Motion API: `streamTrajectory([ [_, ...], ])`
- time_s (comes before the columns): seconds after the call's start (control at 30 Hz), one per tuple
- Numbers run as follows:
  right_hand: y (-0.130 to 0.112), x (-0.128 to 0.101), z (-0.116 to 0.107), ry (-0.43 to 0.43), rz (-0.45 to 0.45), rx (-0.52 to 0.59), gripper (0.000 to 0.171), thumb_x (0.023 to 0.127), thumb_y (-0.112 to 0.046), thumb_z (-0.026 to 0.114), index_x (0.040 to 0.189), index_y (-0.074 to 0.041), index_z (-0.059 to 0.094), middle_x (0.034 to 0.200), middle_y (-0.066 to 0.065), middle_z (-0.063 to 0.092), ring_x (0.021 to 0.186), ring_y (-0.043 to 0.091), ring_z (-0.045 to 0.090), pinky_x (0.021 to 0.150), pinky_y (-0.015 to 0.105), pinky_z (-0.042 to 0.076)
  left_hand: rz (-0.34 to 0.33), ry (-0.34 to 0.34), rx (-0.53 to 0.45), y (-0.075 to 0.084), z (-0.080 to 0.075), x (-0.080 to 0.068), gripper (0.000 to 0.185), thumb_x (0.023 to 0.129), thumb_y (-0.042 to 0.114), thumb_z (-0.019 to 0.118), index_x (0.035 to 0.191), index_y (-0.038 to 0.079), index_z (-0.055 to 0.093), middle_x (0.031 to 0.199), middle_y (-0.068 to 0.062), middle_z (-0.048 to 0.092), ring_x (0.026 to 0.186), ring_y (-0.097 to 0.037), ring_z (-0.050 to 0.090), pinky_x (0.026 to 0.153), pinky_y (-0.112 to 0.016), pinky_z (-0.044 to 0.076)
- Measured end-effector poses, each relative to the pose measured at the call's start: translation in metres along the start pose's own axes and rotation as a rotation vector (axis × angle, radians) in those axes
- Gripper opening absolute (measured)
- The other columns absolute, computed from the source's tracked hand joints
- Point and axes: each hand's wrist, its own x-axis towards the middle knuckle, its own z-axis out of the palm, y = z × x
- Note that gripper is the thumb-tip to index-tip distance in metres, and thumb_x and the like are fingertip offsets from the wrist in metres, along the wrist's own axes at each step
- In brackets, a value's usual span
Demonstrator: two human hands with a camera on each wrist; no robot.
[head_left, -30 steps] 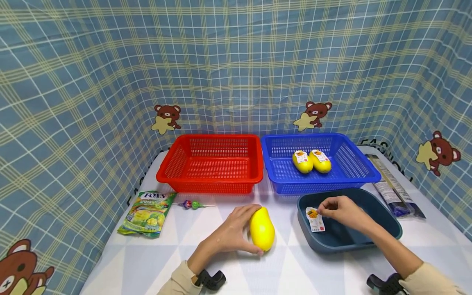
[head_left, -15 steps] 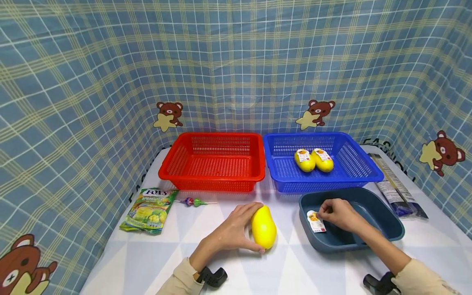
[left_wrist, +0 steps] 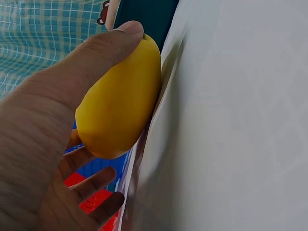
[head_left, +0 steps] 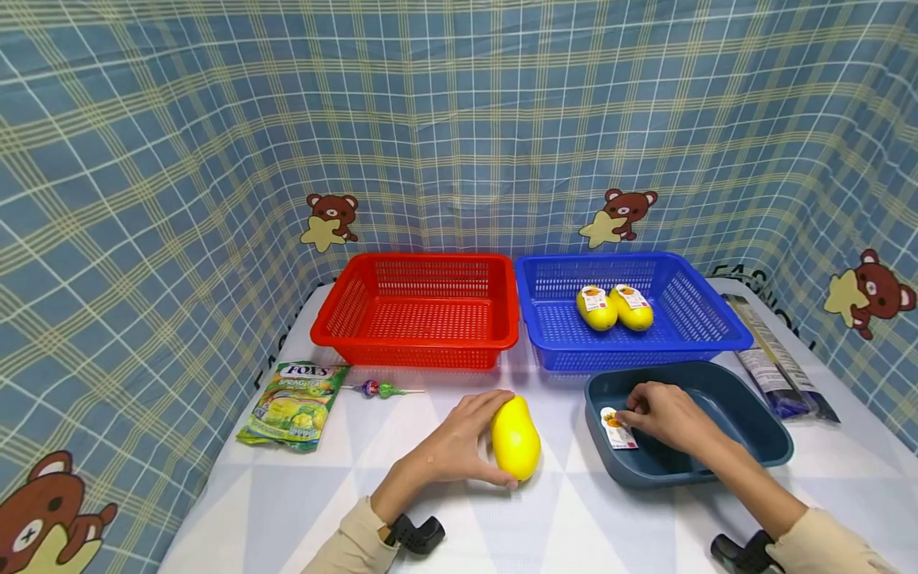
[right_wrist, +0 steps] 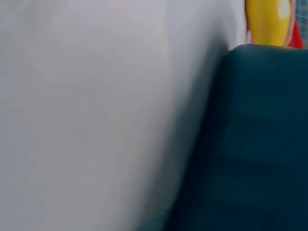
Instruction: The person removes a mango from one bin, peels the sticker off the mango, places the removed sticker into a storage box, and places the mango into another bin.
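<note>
A yellow mango [head_left: 515, 438] lies on the white table, and my left hand [head_left: 459, 443] grips it from the left side, thumb along its near edge. The left wrist view shows the same mango [left_wrist: 120, 101] under my thumb and fingers. My right hand [head_left: 656, 410] reaches into a dark blue tray [head_left: 760, 434] and pinches a small white sticker [head_left: 615, 429] with an orange picture at the tray's left wall. The right wrist view shows only the tray wall [right_wrist: 250, 144], blurred, and a bit of the mango [right_wrist: 269, 19].
A red basket [head_left: 419, 311] and a blue basket [head_left: 699, 319] stand at the back; the blue one holds two stickered mangoes [head_left: 614, 307]. A green candy bag [head_left: 296, 403] and a lollipop [head_left: 380, 390] lie at the left. A dark packet [head_left: 778, 367] lies at the right edge.
My right hand has lowered the sticker slightly, deeper against the tray's left wall. My left hand stays on the mango. The head camera has tilted a little.
</note>
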Motion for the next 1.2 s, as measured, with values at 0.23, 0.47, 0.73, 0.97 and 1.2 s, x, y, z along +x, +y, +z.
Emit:
streamTrajectory([
  [0.23, -0.020, -0.006, -0.020, 0.137, -0.144, -0.010, 0.016, 0.088, -0.016, 0.077, 0.098, -0.005, 0.072, 0.088, 0.000, 0.066, 0.079, 0.018, 0.061, 0.071, 0.040, 0.055, 0.003, -0.006, 0.022, 0.000, -0.002, 0.000, 0.119, 0.061, 0.062, 0.088, 0.157, 0.020, 0.031, 0.158, 0.005, 0.034, 0.139, -0.021, 0.035, 0.113, -0.045, 0.032],
  [0.47, -0.042, -0.009, -0.027, 0.178, -0.213, -0.009, 0.022, 0.089, -0.018, 0.078, 0.107, -0.007, 0.073, 0.097, 0.002, 0.067, 0.091, 0.025, 0.059, 0.081, 0.047, 0.040, 0.005, 0.005, 0.021, 0.000, -0.002, 0.000, 0.119, 0.061, 0.062, 0.088, 0.157, 0.019, 0.032, 0.158, 0.003, 0.035, 0.139, -0.022, 0.036, 0.113, -0.046, 0.032],
  [0.73, -0.061, -0.012, -0.027, 0.146, -0.290, 0.016, 0.027, 0.091, -0.023, 0.076, 0.114, -0.008, 0.073, 0.105, 0.001, 0.068, 0.097, 0.022, 0.058, 0.084, 0.046, 0.040, 0.013, 0.009, 0.021, -0.001, 0.000, 0.000, 0.119, 0.061, 0.062, 0.088, 0.157, 0.018, 0.032, 0.158, 0.004, 0.035, 0.138, -0.022, 0.036, 0.113, -0.046, 0.033],
  [0.97, -0.075, -0.010, -0.022, 0.092, -0.288, 0.036, 0.035, 0.090, -0.027, 0.077, 0.120, -0.011, 0.071, 0.117, 0.003, 0.067, 0.108, 0.026, 0.057, 0.093, 0.054, 0.043, 0.012, 0.015, 0.026, 0.000, -0.001, -0.001, 0.119, 0.061, 0.061, 0.089, 0.157, 0.019, 0.032, 0.157, 0.004, 0.035, 0.137, -0.022, 0.037, 0.112, -0.046, 0.034],
  [1.2, -0.087, -0.007, -0.012, 0.034, -0.293, 0.055, 0.042, 0.090, -0.034, 0.076, 0.126, -0.014, 0.069, 0.127, 0.006, 0.064, 0.114, 0.030, 0.054, 0.093, 0.056, 0.049, 0.019, 0.018, 0.024, 0.000, -0.001, -0.001, 0.117, 0.063, 0.062, 0.087, 0.156, 0.017, 0.033, 0.157, 0.004, 0.036, 0.136, -0.022, 0.038, 0.112, -0.046, 0.035],
])
